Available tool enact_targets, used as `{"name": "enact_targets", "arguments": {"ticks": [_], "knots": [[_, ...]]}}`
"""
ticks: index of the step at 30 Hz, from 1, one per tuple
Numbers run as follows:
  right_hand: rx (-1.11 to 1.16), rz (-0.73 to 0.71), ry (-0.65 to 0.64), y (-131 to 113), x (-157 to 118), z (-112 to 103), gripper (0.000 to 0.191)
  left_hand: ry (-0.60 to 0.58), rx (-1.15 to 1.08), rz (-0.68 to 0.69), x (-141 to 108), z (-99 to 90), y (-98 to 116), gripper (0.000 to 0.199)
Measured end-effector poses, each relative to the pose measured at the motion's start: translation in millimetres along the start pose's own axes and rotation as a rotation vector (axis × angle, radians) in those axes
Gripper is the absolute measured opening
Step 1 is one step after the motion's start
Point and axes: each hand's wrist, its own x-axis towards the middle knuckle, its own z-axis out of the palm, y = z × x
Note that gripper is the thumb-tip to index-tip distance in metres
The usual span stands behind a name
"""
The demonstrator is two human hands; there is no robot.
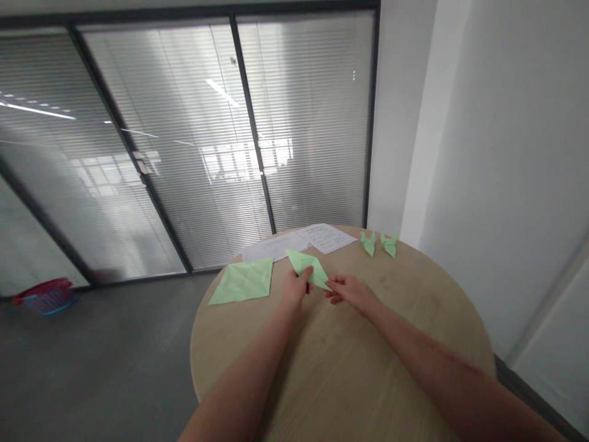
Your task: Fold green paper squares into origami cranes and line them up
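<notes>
A light green folded paper (304, 263), shaped like a long diamond, is held up over the table between my two hands. My left hand (298, 285) grips its lower left edge, thumb lying on top. With fingertips pinched together, my right hand (343, 288) holds the narrow point at the lower right. Left of my hands lies a creased green paper sheet (246, 280), opened out flat. Two small folded green paper figures (368, 244) with raised points stand near the far right edge of the table.
The round wooden table (359, 368) carries printed white sheets (327, 237) at its far edge, beyond my hands. A glass partition with blinds (317, 123) rises behind it, and a white wall (519, 153) is on the right. A red and blue basket (48, 296) sits on the floor at left.
</notes>
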Motion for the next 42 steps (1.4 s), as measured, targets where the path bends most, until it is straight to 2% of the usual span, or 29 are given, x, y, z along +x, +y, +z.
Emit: {"name": "enact_targets", "arguments": {"ticks": [8,16,19,24,26,28,29,32,34,37,42], "knots": [[0.008,0.025,-0.108,-2.2,-4.1,0.9,0.025,0.027,0.047,-0.003,-0.4,-4.4,1.5,0.039],[-0.049,0.046,-0.121,-6.2,-6.4,3.2,0.027,0.019,0.066,-0.005,-2.0,-4.4,5.7,0.039],[-0.029,-0.009,-0.103,-7.4,-7.7,2.8,0.029,-0.051,0.084,-0.007,-2.5,-6.5,6.4,0.041],[0.049,-0.033,-0.062,-5.0,-6.6,2.0,0.046,-0.266,0.186,-0.002,-5.3,-6.2,5.4,0.042],[0.076,-0.035,-0.073,-3.8,-5.6,1.8,0.051,-0.292,0.214,0.016,-6.8,-3.4,4.5,0.039],[0.098,-0.028,-0.05,-3.0,-4.3,1.7,0.055,-0.27,0.226,0.065,-7.8,-0.6,3.4,0.034],[0.109,-0.027,-0.026,-2.6,-3.4,1.7,0.055,-0.244,0.227,0.099,-8.0,0.4,2.9,0.036],[0.157,-0.046,0.047,-1.1,-0.8,1.4,0.046,-0.137,0.239,0.219,-7.2,0.8,1.0,0.06],[0.189,-0.051,0.075,0.1,0.5,1.3,0.04,-0.101,0.254,0.28,-5.8,-0.2,-0.3,0.065],[0.217,-0.038,0.072,1.4,1.2,1.2,0.033,-0.139,0.256,0.286,-3.8,-1.0,-1.9,0.054],[0.22,-0.028,0.062,0.2,-1.0,1.7,0.025,-0.176,0.19,0.194,-2.4,1.4,-0.5,0.035]]}}
